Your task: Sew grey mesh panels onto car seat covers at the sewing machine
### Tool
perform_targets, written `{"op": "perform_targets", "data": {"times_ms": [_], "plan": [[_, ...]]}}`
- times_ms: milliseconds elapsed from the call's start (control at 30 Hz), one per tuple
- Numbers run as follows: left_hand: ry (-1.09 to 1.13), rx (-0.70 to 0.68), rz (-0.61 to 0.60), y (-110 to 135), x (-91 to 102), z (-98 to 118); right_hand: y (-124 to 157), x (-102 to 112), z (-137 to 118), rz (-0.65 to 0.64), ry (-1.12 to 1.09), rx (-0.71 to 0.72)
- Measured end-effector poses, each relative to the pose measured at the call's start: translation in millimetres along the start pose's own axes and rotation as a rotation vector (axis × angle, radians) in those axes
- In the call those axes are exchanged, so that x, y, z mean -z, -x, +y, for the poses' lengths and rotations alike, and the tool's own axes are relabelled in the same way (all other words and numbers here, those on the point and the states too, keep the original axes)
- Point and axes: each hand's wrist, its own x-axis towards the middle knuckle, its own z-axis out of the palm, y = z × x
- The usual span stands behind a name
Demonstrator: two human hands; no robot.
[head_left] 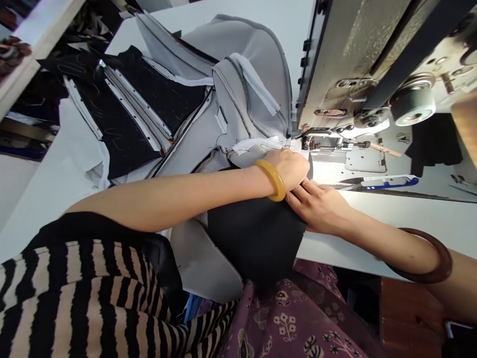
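My left hand, with a yellow bangle at the wrist, is closed on the edge of a black fabric piece just in front of the sewing machine's presser foot. Touching it from the right, my right hand lies on the same black piece with its fingers stretched out; its thumb is hidden. The black piece hangs over the table's front edge onto my lap. Beyond my left hand spreads a grey padded fabric cover with white strips along its seams. The needle point is hard to make out.
The machine head fills the upper right. A blue-and-white handled cutter lies on its bed. Black panels with white perforated strips spread at left on the white table. A dark cloth lies far right.
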Motion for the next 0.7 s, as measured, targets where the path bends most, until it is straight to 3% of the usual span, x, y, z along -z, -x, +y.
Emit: {"op": "perform_targets", "data": {"times_ms": [167,467,567,700], "plan": [[-0.026,0.032,-0.105,1.3,7.4,4.7,-7.1,1.2,1.5,-0.089,-0.076,-0.035],[-0.027,0.051,-0.134,-0.7,13.9,10.4,-19.4,9.4,8.7,-0.344,-0.182,-0.139],[-0.022,0.071,-0.117,-0.2,10.9,10.0,-15.4,6.1,7.4,-0.309,-0.192,-0.128],[-0.066,0.004,-0.029,6.8,6.7,9.9,-3.8,1.3,-2.1,-0.072,-0.221,0.008]]}}
